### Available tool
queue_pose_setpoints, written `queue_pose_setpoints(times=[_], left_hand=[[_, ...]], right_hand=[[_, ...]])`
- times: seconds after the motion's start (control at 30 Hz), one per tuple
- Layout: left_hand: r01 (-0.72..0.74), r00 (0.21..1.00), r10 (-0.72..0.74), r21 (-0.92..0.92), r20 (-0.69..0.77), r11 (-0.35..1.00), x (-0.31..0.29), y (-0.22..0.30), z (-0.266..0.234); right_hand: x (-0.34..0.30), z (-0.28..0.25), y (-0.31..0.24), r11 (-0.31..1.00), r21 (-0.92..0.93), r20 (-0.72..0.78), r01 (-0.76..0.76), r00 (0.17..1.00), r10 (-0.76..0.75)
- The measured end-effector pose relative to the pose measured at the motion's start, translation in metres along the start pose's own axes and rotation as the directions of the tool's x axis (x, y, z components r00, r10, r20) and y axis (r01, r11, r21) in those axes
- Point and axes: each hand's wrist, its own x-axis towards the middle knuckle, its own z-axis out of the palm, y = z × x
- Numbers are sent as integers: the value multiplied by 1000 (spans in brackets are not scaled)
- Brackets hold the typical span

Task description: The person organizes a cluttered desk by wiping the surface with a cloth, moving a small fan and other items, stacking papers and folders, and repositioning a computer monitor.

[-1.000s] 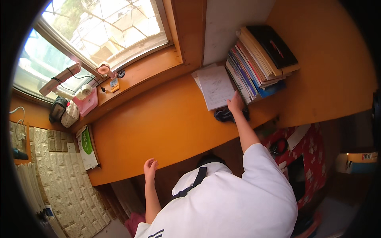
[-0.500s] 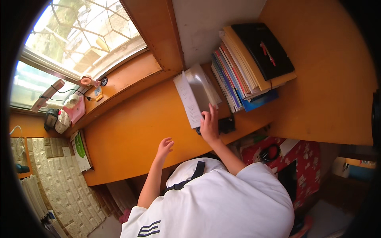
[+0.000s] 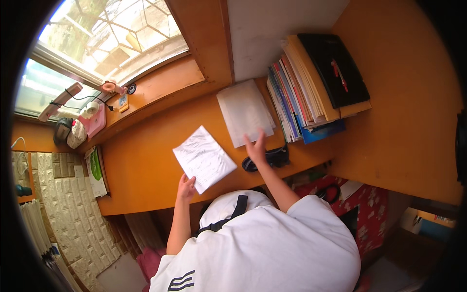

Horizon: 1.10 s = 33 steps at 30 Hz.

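Running beneath a latticed window [image 3: 114,44] in the head view, an orange-brown desk [image 3: 141,165] meets a wooden sill [image 3: 168,80] at its far side. A pink lamp [image 3: 96,122] stands at the left, above a wall with a pale brick pattern [image 3: 78,214]. Toward the right, a leaning stack of books and papers [image 3: 296,95] is topped by a black folder [image 3: 328,53] with a red pen [image 3: 339,76] on it; a red floral cloth [image 3: 373,214] shows below the desk.

The white sheet [image 3: 204,158] is over the desk's middle, near its front edge, turned at a slant. Its surface looks glossy and crinkled, with faint rows of marks on the nearer half. The left hand [image 3: 185,189] pinches its near left corner, thumb on top; whether the sheet touches the desk I cannot tell.

The right hand [image 3: 258,147] has its fingers spread at the near edge of a pile of pale, translucent-looking sheets [image 3: 244,109]; contact is unclear. A dark bundle [image 3: 277,158] lies just beside its wrist.
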Motion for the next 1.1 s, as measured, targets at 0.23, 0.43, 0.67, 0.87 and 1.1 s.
queue_pose_setpoints(times=[0.23,0.43,0.67,0.87,1.1], left_hand=[[41,969,66,416,-240,909,14,-18,-61],[77,978,40,537,-203,840,25,-18,-80],[140,990,-122,330,-73,934,46,-4,-98],[233,965,-247,148,88,961,60,-4,-117],[95,994,-105,344,11,934,50,7,-97]], right_hand=[[45,-22,70,924,-224,-257,-310,933,251],[34,-17,54,966,217,-175,-141,968,180],[-63,8,-116,884,-117,308,453,863,-401],[-164,76,-103,885,-110,787,452,584,-199],[-187,122,-72,805,-18,850,593,433,-300]])
